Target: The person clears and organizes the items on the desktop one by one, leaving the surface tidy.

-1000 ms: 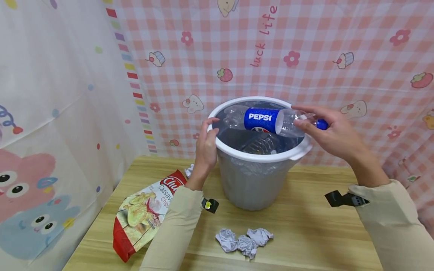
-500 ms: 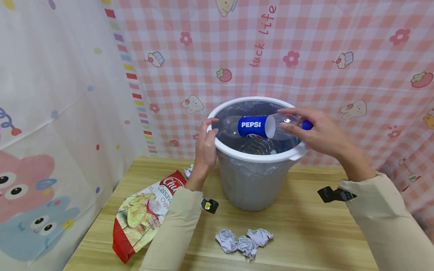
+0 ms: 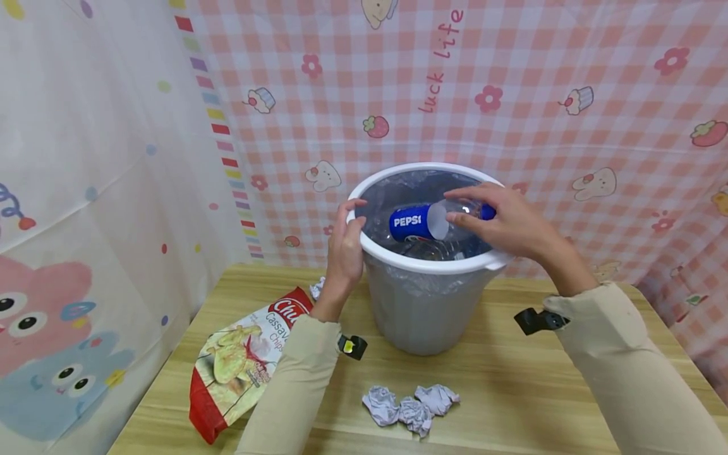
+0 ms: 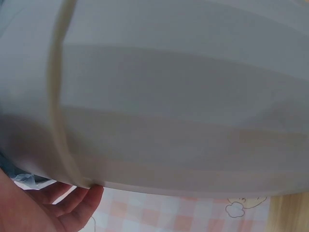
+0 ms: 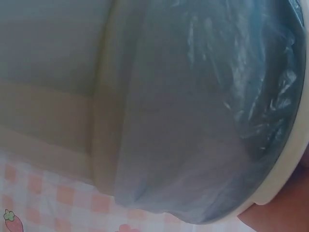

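A grey trash bin (image 3: 423,313) with a white rim and a clear plastic liner stands on the table. My left hand (image 3: 344,253) grips its rim at the left; in the left wrist view, fingers (image 4: 79,212) lie against the bin's side. Inside the bin's mouth, my right hand (image 3: 509,221) holds an empty Pepsi bottle (image 3: 408,222) near its neck, thumb and fingers on either side. The bottle lies tilted, base to the left and lower, blue cap to the right. Another clear plastic item is partly visible beneath it. In the right wrist view, the liner (image 5: 193,106) hides the bottle.
Left of the bin lies a red and white cassava chips bag (image 3: 239,366), partly covered by my left sleeve. Several crumpled paper balls (image 3: 414,416) sit in front, with one more paper ball (image 3: 317,288) behind the bag. A pink checked curtain (image 3: 432,139) hangs behind.
My right hand has moved left and down with the Pepsi bottle, lowering it from rim height into the bin. The left hand has stayed on the rim.
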The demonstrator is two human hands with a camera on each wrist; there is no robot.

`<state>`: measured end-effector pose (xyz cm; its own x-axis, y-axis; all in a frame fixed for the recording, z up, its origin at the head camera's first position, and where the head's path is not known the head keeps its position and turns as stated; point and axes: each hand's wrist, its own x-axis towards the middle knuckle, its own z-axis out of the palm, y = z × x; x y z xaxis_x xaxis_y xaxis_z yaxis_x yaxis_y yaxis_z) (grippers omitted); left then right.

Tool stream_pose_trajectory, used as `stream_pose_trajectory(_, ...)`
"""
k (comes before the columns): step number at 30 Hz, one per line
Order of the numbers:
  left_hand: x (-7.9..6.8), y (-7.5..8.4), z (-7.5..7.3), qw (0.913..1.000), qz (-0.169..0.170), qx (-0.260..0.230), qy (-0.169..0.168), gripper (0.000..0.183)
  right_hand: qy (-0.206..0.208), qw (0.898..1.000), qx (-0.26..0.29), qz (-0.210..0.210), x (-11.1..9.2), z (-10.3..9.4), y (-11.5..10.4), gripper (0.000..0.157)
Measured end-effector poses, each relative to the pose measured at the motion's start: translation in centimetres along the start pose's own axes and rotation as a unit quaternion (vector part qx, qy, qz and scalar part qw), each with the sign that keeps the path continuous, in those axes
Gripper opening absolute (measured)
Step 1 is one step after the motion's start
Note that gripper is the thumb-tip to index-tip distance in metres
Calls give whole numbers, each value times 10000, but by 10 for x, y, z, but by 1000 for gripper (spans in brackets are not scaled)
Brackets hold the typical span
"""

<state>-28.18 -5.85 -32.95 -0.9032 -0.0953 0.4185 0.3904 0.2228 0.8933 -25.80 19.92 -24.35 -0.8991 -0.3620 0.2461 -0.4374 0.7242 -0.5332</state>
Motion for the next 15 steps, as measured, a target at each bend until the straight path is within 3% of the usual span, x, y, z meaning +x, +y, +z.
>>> stream_pose_trajectory(8,0,0,1,10000,15,-60,-39,38,168,9996,-156,174,-2,6,5,50)
stream_pose_trajectory(15,1,-1,2,9999,1,-156,-23,38,77,9992,-347,191,-2,10,6,48)
